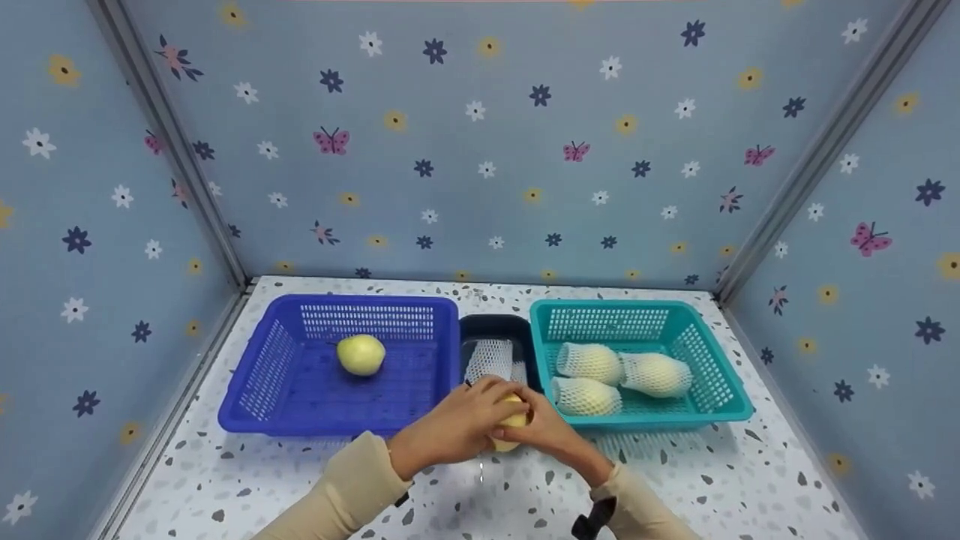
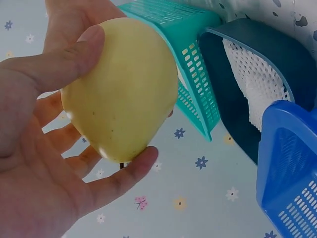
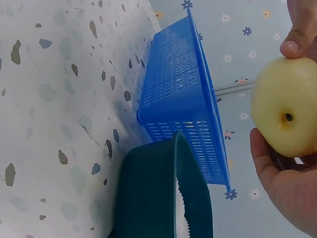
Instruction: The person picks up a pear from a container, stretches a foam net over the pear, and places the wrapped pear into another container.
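A pale yellow pear (image 2: 124, 89) is held between both hands, in front of a small dark tray (image 1: 491, 322). My left hand (image 1: 454, 421) grips it from the left, with its thumb pressed on the skin and its fingers spread round the far side in the left wrist view. My right hand (image 3: 292, 191) holds the same pear from the other side, below it in the right wrist view. In that view a dark spot shows at the pear's end. White foam net sleeves (image 1: 489, 358) lie in the dark tray, partly hidden behind the hands.
On the left, a blue basket (image 1: 262, 375) holds another pear (image 1: 361, 355). To the right stands a teal basket (image 1: 724, 382) with three pears in foam nets (image 1: 656, 375). Flower-patterned walls (image 1: 480, 187) enclose the speckled table (image 1: 420, 502) at the back and both sides.
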Motion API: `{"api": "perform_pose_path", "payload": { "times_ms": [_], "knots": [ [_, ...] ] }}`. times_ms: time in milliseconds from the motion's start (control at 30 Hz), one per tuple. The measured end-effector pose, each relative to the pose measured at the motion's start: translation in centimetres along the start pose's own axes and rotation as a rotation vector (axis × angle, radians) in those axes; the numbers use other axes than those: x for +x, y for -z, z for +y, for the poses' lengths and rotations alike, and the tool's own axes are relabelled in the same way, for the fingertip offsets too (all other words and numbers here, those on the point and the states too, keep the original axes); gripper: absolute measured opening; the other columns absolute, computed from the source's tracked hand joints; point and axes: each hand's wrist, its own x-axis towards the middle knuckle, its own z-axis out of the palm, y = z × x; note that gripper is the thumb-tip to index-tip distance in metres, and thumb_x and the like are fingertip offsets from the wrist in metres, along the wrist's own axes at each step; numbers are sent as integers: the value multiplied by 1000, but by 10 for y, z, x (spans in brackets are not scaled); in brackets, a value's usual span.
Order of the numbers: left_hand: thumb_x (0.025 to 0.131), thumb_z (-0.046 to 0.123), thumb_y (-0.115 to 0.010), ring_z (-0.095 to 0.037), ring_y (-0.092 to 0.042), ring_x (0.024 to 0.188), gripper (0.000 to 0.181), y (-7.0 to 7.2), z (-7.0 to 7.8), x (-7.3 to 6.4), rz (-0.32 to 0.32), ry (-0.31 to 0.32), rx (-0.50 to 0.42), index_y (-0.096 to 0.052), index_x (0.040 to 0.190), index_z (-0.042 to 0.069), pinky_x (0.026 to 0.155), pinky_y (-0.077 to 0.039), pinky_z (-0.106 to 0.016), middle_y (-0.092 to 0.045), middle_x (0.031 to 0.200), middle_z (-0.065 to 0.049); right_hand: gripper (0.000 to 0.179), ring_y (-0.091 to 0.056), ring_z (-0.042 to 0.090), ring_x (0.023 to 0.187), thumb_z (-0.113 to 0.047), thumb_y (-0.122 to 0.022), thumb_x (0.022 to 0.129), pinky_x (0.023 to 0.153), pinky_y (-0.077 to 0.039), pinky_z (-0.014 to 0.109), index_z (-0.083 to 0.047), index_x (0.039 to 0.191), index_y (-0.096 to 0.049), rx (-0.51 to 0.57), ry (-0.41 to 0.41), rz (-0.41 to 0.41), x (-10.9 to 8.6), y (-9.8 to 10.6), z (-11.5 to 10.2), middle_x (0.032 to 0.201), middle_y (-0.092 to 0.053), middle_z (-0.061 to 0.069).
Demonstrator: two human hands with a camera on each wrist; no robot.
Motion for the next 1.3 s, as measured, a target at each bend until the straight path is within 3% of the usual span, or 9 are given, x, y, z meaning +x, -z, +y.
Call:
{"api": "perform_pose_path", "payload": {
  "times_ms": [200, 400, 533, 633, 733, 833, 1000, 1167, 1300],
  "knots": [
    [78, 14, -77, -27, -34, 132, 64, -2, -3, 0, 102, 21, -37, -48, 136, 18, 91, -46, -49, -31, 150, -9, 70, -56, 23, 100, -25, -76, 81, 83, -50, 34, 3, 136, -42, 83, 7, 40, 2, 3, 24, 124, -52, 14],
    [68, 18, -86, -29, -17, 140, 106, -7, -7, -5, 255, 107, -121, -20, 151, 13, 105, -33, -49, -9, 157, -11, 67, -53, 27, 105, -19, -76, 80, 87, -48, 38, 3, 134, -41, 129, 52, 82, 2, 8, 32, 123, -49, 15],
    [67, 18, -86, -32, -15, 140, 115, -13, -9, -9, 283, 248, -396, -10, 153, 10, 105, -31, -49, -10, 156, -15, 69, -50, 26, 108, -15, -78, 77, 88, -46, 38, 5, 132, -40, 148, 108, 107, 0, 10, 34, 126, -48, 14],
    [72, 17, -84, -32, -30, 135, 104, -19, -10, -11, 268, 338, -644, -18, 151, 8, 102, -34, -51, -23, 152, -17, 73, -48, 24, 111, -14, -79, 75, 90, -45, 38, 5, 132, -38, 166, 131, 113, -2, 10, 34, 128, -47, 12],
    [76, 15, -80, -31, -49, 121, 86, -27, -10, -13, 249, 361, -812, -31, 146, 3, 97, -42, -46, -41, 141, -18, 75, -47, 25, 113, -12, -80, 75, 94, -44, 38, 5, 133, -35, 189, 146, 100, -4, 11, 36, 129, -44, 13],
    [78, 11, -79, -27, -57, 111, 75, -34, -11, -14, 252, 351, -909, -41, 141, 1, 90, -48, -39, -50, 134, -15, 74, -46, 25, 115, -6, -79, 75, 97, -41, 37, 5, 133, -34, 186, 152, 81, -6, 12, 37, 130, -43, 14],
    [77, 11, -80, -23, -58, 109, 72, -40, -10, -15, 279, 351, -944, -45, 140, 6, 83, -51, -32, -52, 132, -12, 74, -46, 22, 118, -2, -79, 74, 102, -37, 32, 3, 134, -36, 32, 168, 67, -9, 15, 36, 132, -44, 15],
    [74, 14, -82, -23, -54, 114, 73, -46, -7, -17, 291, 373, -896, -48, 138, 6, 87, -50, -32, -52, 132, -10, 74, -48, 23, 117, -2, -81, 71, 100, -38, 33, 1, 133, -41, -111, 183, 59, -11, 17, 39, 130, -48, 15],
    [72, 11, -83, -26, -51, 117, 74, -57, -6, -22, 304, 383, -863, -48, 136, 2, 88, -49, -31, -52, 131, -12, 73, -50, 23, 113, -4, -83, 70, 95, -43, 36, -4, 132, -44, -147, 205, 41, -13, 15, 47, 127, -49, 10]
  ]
}}
